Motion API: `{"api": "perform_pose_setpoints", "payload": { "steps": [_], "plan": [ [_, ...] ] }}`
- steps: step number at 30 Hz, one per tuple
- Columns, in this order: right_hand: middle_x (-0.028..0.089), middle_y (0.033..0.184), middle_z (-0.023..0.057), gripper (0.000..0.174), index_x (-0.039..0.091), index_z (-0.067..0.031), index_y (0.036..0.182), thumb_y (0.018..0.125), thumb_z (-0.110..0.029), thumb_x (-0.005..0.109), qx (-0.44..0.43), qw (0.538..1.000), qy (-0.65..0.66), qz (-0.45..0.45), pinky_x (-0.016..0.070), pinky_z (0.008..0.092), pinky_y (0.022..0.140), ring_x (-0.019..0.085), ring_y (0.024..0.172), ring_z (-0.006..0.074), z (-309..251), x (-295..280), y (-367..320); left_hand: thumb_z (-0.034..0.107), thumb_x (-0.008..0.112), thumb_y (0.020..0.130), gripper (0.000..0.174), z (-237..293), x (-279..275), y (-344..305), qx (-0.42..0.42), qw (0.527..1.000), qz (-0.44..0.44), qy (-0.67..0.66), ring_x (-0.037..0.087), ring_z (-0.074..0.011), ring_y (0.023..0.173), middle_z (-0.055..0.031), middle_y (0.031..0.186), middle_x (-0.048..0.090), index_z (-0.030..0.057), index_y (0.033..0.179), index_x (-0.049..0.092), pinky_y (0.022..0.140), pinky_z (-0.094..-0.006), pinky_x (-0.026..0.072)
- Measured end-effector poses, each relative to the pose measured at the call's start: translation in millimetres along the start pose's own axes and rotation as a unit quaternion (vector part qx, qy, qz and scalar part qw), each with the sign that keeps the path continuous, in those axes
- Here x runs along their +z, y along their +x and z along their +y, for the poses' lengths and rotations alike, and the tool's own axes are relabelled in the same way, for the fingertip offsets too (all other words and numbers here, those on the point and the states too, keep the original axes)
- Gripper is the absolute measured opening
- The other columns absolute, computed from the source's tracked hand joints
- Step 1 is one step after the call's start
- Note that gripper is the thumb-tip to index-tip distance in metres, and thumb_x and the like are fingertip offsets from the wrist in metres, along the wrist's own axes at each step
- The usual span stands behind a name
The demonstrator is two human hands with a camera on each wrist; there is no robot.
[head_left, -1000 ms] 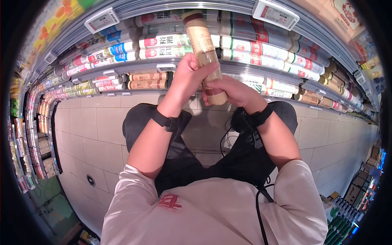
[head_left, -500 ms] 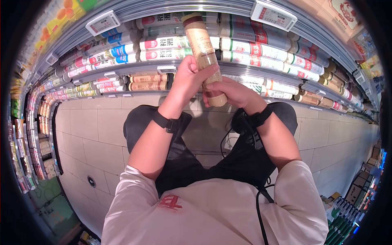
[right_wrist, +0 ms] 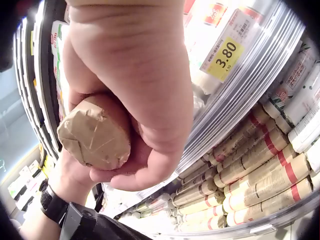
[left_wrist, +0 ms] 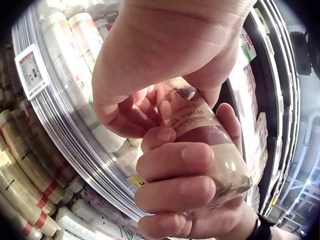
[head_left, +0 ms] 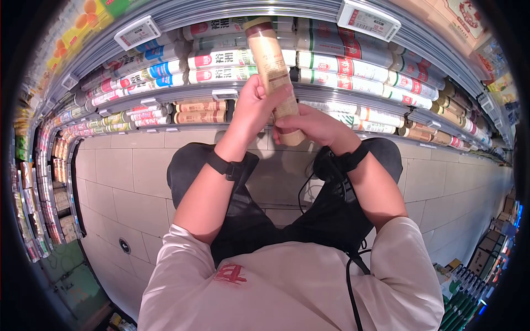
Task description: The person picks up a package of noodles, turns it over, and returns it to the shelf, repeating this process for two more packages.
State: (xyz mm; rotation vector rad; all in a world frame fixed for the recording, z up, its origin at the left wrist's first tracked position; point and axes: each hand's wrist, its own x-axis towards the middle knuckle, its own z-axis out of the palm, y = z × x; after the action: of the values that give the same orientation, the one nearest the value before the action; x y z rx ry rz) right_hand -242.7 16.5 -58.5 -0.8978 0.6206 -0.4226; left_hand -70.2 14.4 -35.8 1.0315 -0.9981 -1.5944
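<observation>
- Nearest is my pale shirt point(head_left: 298, 281), with a red print point(head_left: 230, 272) on the chest and a black cable point(head_left: 350, 287) running down it.
- Past it, my dark trousers point(head_left: 243, 212), knees bent and set apart.
- A black band sits on each wrist, the left band point(head_left: 225, 165) and the right band point(head_left: 355, 158).
- My right hand point(head_left: 320, 126) grips the lower end of a tan roll-shaped package point(head_left: 268, 55); its fingers lie side by side, curled round the wrapper, the folded paper end showing beneath.
- My left hand point(head_left: 253, 110) holds the same package just above the right one, thumb across the front, the other fingers bent in behind.
- The package is tilted between my hands and the shelves, its dark-banded top leaning away from me; whether that top touches anything, I cannot tell.
- Beneath lies the tiled floor point(head_left: 121, 165).
- Beyond, tan rolls point(head_left: 200, 110) lie on the lower shelf, and white rolls point(head_left: 342, 66) are stacked above them.
- A yellow-and-white price label point(right_wrist: 224, 59) reads 3.80; another price tag point(head_left: 369, 21) hangs on the higher shelf edge point(head_left: 265, 10).
</observation>
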Motion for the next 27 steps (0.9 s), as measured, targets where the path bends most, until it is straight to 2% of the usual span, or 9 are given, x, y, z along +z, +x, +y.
{"api": "perform_pose_setpoints", "payload": {
  "steps": [2, 5, 8, 11, 14, 15, 18, 19, 27],
  "plan": [
    [0.068, 0.093, 0.0065, 0.023, 0.064, -0.0032, 0.105, 0.092, -0.022, 0.065, -0.004, 0.999, -0.036, 0.011, 0.0521, 0.0302, 0.078, 0.067, 0.085, 0.0156, -3.3, 3.6, -1.4, 0.014, 0.068, 0.093, 0.028, -0.2, -1.3, 1.8, 0.006, 1.0, 0.006, -0.012, 0.064, -0.0095, 0.082, -0.0036, 0.093, 0.067, 0.0018, 0.113, 0.052, 0.07, -0.0274, 0.0531],
    [0.068, 0.097, 0.0086, 0.031, 0.06, -0.0014, 0.115, 0.091, -0.02, 0.067, 0.009, 0.995, -0.098, 0.013, 0.0513, 0.0317, 0.083, 0.066, 0.09, 0.0155, -6.2, -2.4, -0.6, 0.017, 0.067, 0.093, 0.028, 1.4, -2.1, 3.2, 0.021, 0.999, 0.032, -0.014, 0.064, -0.0104, 0.085, -0.0034, 0.097, 0.066, 0.0033, 0.114, 0.055, 0.075, -0.029, 0.0527],
    [0.067, 0.105, 0.0084, 0.04, 0.059, -0.001, 0.123, 0.09, -0.021, 0.069, -0.01, 0.935, -0.346, 0.073, 0.0513, 0.0318, 0.085, 0.064, 0.098, 0.016, -16.3, 2.7, -7.2, 0.017, 0.067, 0.092, 0.028, 5.7, 0.3, 4.8, 0.036, 0.997, 0.063, -0.032, 0.064, -0.0119, 0.089, -0.0035, 0.1, 0.066, 0.006, 0.117, 0.058, 0.08, -0.0301, 0.0525],
    [0.066, 0.103, 0.0091, 0.044, 0.059, 0.0004, 0.122, 0.089, -0.025, 0.072, -0.061, 0.912, -0.394, 0.097, 0.0508, 0.0305, 0.08, 0.062, 0.089, 0.0148, -19.7, 0.4, -15.6, 0.013, 0.071, 0.087, 0.035, -0.7, -8.0, 6.8, 0.038, 0.998, 0.057, -0.016, 0.065, -0.0133, 0.09, -0.0051, 0.102, 0.066, 0.0054, 0.118, 0.055, 0.08, -0.0309, 0.0531],
    [0.064, 0.112, 0.0096, 0.052, 0.053, -0.0024, 0.132, 0.089, -0.024, 0.073, -0.16, 0.93, -0.284, 0.168, 0.0511, 0.034, 0.081, 0.062, 0.087, 0.0168, -28.4, -5.0, -22.2, 0.011, 0.077, 0.081, 0.045, -0.8, -4.1, -0.4, 0.064, 0.991, 0.04, 0.114, 0.064, -0.0138, 0.094, -0.006, 0.106, 0.065, 0.0035, 0.118, 0.052, 0.079, -0.0312, 0.0535],
    [0.061, 0.122, 0.0099, 0.056, 0.048, -0.0033, 0.138, 0.091, -0.024, 0.071, -0.166, 0.95, -0.201, 0.173, 0.0491, 0.0359, 0.09, 0.062, 0.1, 0.0184, -32.2, -5.9, -24.0, 0.01, 0.077, 0.08, 0.048, 8.5, 4.6, -9.6, 0.069, 0.984, 0.028, 0.16, 0.064, -0.0142, 0.097, -0.0062, 0.107, 0.065, 0.0035, 0.12, 0.052, 0.081, -0.0315, 0.0534],
    [0.059, 0.127, 0.0094, 0.055, 0.047, -0.0016, 0.139, 0.094, -0.025, 0.068, -0.328, 0.914, -0.201, 0.131, 0.0452, 0.0348, 0.098, 0.056, 0.117, 0.0183, -36.9, -5.8, -27.5, 0.007, 0.079, 0.078, 0.057, -4.5, 7.6, -7.2, 0.129, 0.972, -0.054, 0.189, 0.062, -0.0163, 0.106, -0.0077, 0.116, 0.063, 0.0032, 0.127, 0.05, 0.089, -0.033, 0.0515],
    [0.056, 0.131, 0.009, 0.059, 0.044, -0.0011, 0.142, 0.095, -0.029, 0.066, -0.33, 0.919, -0.194, 0.1, 0.0413, 0.0342, 0.103, 0.05, 0.128, 0.018, -39.8, -3.0, -31.0, 0.007, 0.079, 0.078, 0.059, -5.3, 10.4, -10.0, 0.133, 0.969, -0.063, 0.198, 0.061, -0.0167, 0.107, -0.0081, 0.117, 0.063, 0.0031, 0.128, 0.049, 0.09, -0.0334, 0.0511],
    [0.055, 0.124, 0.0067, 0.055, 0.045, -0.0012, 0.138, 0.095, -0.029, 0.065, -0.306, 0.939, -0.15, 0.041, 0.0423, 0.0336, 0.101, 0.052, 0.117, 0.0153, -33.6, 10.7, -34.7, 0.004, 0.08, 0.076, 0.069, -15.7, 15.7, -11.2, 0.127, 0.964, -0.101, 0.211, 0.061, -0.021, 0.114, -0.0104, 0.121, 0.061, 0.0033, 0.136, 0.046, 0.096, -0.0341, 0.0499]
  ]
}}
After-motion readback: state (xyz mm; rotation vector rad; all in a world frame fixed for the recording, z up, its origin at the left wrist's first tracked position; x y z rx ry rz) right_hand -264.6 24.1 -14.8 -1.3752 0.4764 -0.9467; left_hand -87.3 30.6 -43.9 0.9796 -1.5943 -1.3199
